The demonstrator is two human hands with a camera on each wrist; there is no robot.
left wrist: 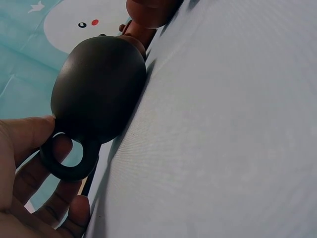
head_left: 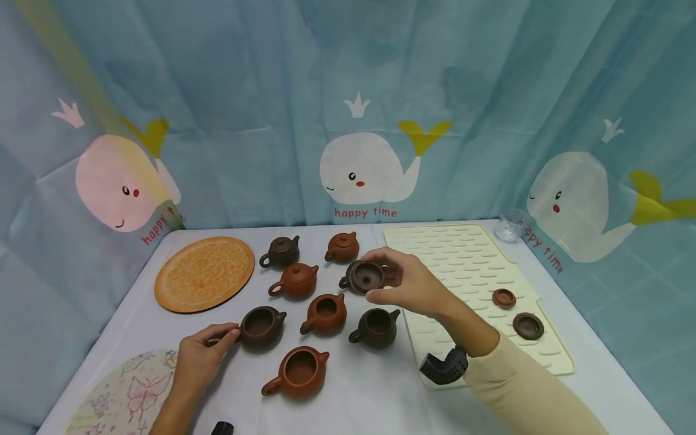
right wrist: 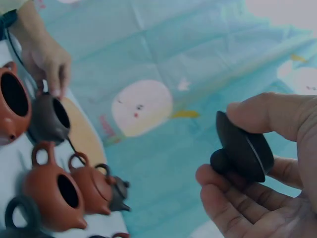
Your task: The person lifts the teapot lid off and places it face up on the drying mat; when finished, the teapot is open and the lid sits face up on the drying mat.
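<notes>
My left hand (head_left: 200,356) pinches the ring handle of a dark lidless teapot (head_left: 261,328) standing on the table. In the left wrist view its dark body (left wrist: 99,89) hides most things behind it. My right hand (head_left: 415,284) holds a dark teapot lid (right wrist: 245,146) by its edge, between thumb and fingers, with its knob pointing away from the palm. From the head, the lid's underside faces up, in front of another dark teapot whose handle (head_left: 344,283) shows on the left. Lidless teapots stand nearby: a reddish one (head_left: 327,315), a dark one (head_left: 375,328) and another reddish one (head_left: 300,372).
At the back stand lidded teapots, one dark (head_left: 283,251) and two reddish (head_left: 342,247), (head_left: 296,281). A cream mat (head_left: 446,260) on the right bears a reddish lid (head_left: 504,298) and a dark lid (head_left: 528,326). A clear cup (head_left: 509,229) and an orange round mat (head_left: 203,273) lie farther out.
</notes>
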